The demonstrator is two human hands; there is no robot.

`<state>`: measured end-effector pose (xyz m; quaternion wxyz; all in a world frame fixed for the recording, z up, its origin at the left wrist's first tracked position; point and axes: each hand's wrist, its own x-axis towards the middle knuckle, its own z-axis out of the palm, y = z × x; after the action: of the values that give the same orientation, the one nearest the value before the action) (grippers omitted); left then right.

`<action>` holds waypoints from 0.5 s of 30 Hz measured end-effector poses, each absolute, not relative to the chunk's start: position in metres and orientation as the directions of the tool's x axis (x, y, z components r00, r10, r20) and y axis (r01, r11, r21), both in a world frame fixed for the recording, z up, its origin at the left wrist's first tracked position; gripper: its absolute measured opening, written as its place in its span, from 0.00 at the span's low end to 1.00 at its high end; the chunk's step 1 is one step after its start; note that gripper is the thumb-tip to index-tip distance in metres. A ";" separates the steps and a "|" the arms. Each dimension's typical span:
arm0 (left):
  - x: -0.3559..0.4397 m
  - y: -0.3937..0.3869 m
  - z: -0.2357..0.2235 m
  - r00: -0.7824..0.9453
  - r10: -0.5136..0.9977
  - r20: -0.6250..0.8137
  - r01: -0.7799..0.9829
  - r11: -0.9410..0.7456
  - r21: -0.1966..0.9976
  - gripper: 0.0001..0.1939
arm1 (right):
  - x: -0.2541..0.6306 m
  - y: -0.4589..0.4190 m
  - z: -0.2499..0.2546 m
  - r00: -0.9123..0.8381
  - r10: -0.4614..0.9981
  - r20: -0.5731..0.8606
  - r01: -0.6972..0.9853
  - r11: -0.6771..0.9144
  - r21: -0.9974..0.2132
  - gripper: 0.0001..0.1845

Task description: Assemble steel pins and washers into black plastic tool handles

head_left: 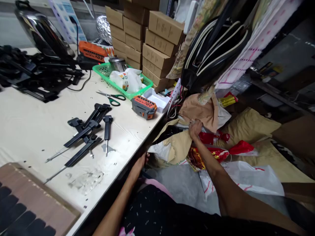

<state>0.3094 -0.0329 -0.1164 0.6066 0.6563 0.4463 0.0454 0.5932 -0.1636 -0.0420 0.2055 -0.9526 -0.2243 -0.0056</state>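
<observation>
Beside the table's right edge stands an opened brown paper sack [180, 144] with a torn white inner layer and dark contents showing at its mouth. My right hand [195, 128] is closed on the sack's far rim. Low against the table edge, my left hand [141, 163] has its fingers curled at the sack's near corner, partly hidden there. On the table lie several black parts with metal rods [85, 137], one of them [107, 131] apart from the rest.
An orange and grey battery pack [144, 107], green-handled scissors [113, 98] and a green basket [105, 77] are on the table [61, 108]. Stacked cartons [159, 42] rise behind. A black bag [214, 49] hangs above. Red packaging [209, 152] and other sacks [248, 127] crowd the right.
</observation>
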 end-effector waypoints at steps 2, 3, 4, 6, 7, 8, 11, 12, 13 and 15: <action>0.314 -0.037 -0.118 0.623 0.617 -0.480 0.507 0.149 0.849 0.24 | 0.569 -0.163 -0.041 0.794 0.604 0.073 0.590 -0.736 -0.333 0.24; 0.316 -0.039 -0.118 0.636 0.605 -0.478 0.498 0.151 0.854 0.25 | 0.555 -0.162 -0.043 0.715 0.699 0.036 0.671 -0.670 -0.316 0.25; 0.317 -0.041 -0.117 0.649 0.592 -0.478 0.493 0.152 0.857 0.27 | 0.540 -0.161 -0.047 0.622 0.783 -0.014 0.742 -0.595 -0.308 0.26; 0.311 -0.044 -0.112 0.672 0.563 -0.480 0.490 0.148 0.859 0.29 | 0.510 -0.161 -0.055 0.427 0.895 -0.132 0.843 -0.447 -0.300 0.24; 0.303 -0.044 -0.108 0.683 0.550 -0.480 0.488 0.144 0.861 0.30 | 0.497 -0.164 -0.058 0.341 0.921 -0.189 0.874 -0.385 -0.297 0.20; 0.292 -0.045 -0.104 0.696 0.541 -0.473 0.483 0.135 0.865 0.29 | 0.486 -0.168 -0.059 0.271 0.933 -0.238 0.896 -0.335 -0.293 0.16; 0.237 -0.053 -0.088 0.739 0.527 -0.421 0.461 0.060 0.885 0.29 | 0.466 -0.188 -0.046 0.161 0.938 -0.306 0.927 -0.250 -0.279 0.12; 0.213 -0.057 -0.083 0.741 0.521 -0.423 0.483 0.024 0.875 0.30 | 0.460 -0.196 -0.036 0.152 0.946 -0.286 0.931 -0.234 -0.281 0.14; 0.188 -0.063 -0.079 0.708 0.543 -0.451 0.532 0.011 0.847 0.30 | 0.455 -0.203 -0.027 0.156 0.960 -0.231 0.931 -0.221 -0.289 0.16; 0.135 -0.076 -0.075 0.593 0.621 -0.513 0.641 0.022 0.768 0.29 | 0.439 -0.214 -0.014 0.232 0.973 0.001 0.901 -0.215 -0.377 0.19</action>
<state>0.1349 -0.0760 -0.0748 0.5545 0.6993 0.4510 -0.0089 0.4389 -0.2142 -0.0141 0.1510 -0.7702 -0.6081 0.1189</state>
